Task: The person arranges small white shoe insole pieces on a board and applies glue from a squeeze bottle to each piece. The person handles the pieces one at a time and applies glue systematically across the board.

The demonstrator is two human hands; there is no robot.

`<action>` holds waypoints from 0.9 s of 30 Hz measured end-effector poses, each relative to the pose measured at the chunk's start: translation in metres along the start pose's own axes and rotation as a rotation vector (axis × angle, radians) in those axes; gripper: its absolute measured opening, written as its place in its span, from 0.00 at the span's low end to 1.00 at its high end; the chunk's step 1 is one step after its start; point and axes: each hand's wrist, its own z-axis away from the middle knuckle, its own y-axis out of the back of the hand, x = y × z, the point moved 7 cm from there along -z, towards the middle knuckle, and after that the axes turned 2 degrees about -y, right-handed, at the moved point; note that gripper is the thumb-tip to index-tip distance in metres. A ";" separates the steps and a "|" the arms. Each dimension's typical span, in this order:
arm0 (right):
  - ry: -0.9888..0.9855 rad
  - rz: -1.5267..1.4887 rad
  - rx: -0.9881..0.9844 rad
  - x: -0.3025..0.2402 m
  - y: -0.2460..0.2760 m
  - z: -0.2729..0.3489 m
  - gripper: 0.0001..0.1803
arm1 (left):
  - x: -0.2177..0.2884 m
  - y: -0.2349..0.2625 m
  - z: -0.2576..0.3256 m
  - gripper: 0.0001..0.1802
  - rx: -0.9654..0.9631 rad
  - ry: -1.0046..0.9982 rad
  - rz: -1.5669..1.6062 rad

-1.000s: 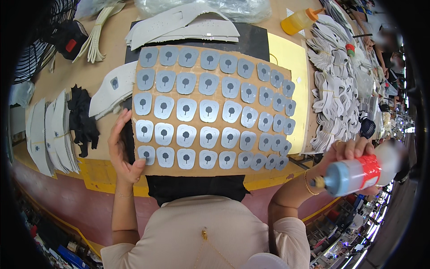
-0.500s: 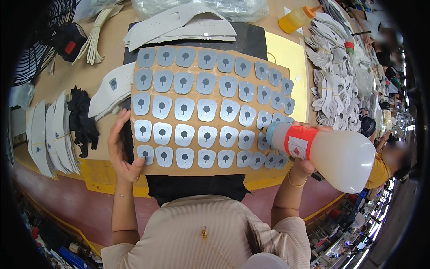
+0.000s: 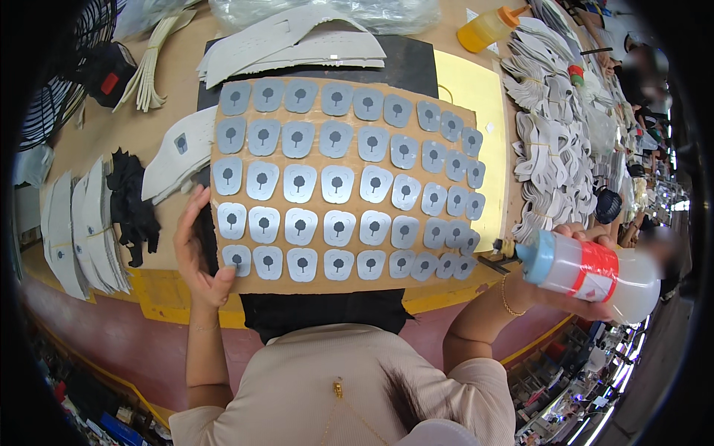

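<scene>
A brown cardboard sheet (image 3: 312,212) lies in front of me, bearing rows of small silvery patches (image 3: 300,227), each with a dark tree mark. My left hand (image 3: 199,260) grips its left edge, thumb over the near corner and fingers along the side. Off the sheet's right edge, my right hand (image 3: 558,296) is wrapped round a squeeze bottle (image 3: 632,282) with a light blue collar and a red band. The bottle is tilted on its side with milky contents, its dark nozzle pointing left, apart from the patches.
Pale cut pieces (image 3: 297,48) lie on a black mat (image 3: 413,67) behind the sheet. A yellow sheet (image 3: 487,149), an orange-yellow bottle (image 3: 487,30) and heaped pale strips (image 3: 547,141) are at right. At left are black scraps (image 3: 134,201), pale stacks (image 3: 100,223) and a fan (image 3: 52,104).
My right hand has carried the squeeze bottle right, away from the patches at the sheet's right edge, and levelled it somewhat. My left hand stays on the cardboard sheet's edge.
</scene>
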 end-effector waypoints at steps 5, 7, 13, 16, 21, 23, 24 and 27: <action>0.005 0.721 0.271 0.015 0.046 0.030 0.51 | 0.001 0.002 0.001 0.46 0.002 0.015 -0.027; 0.032 1.030 0.239 0.031 0.032 0.032 0.51 | 0.001 0.001 0.000 0.46 -0.006 0.012 -0.029; 0.031 1.046 0.215 0.044 0.026 0.028 0.50 | -0.001 0.002 0.002 0.45 0.003 -0.001 -0.020; 0.010 1.063 0.196 0.046 0.028 0.028 0.51 | -0.001 0.002 0.002 0.45 -0.006 -0.002 -0.027; 0.051 1.030 0.289 0.042 0.030 0.027 0.49 | -0.001 0.002 0.002 0.44 -0.011 -0.010 -0.035; 0.070 0.941 0.373 0.029 0.036 0.024 0.48 | -0.001 0.003 0.003 0.45 -0.007 -0.009 -0.043; 0.089 0.904 0.376 0.023 0.032 0.019 0.48 | -0.001 0.002 0.002 0.45 -0.005 -0.009 -0.039; 0.219 0.905 0.420 0.008 0.017 0.004 0.49 | 0.001 0.000 0.001 0.45 -0.001 0.001 -0.030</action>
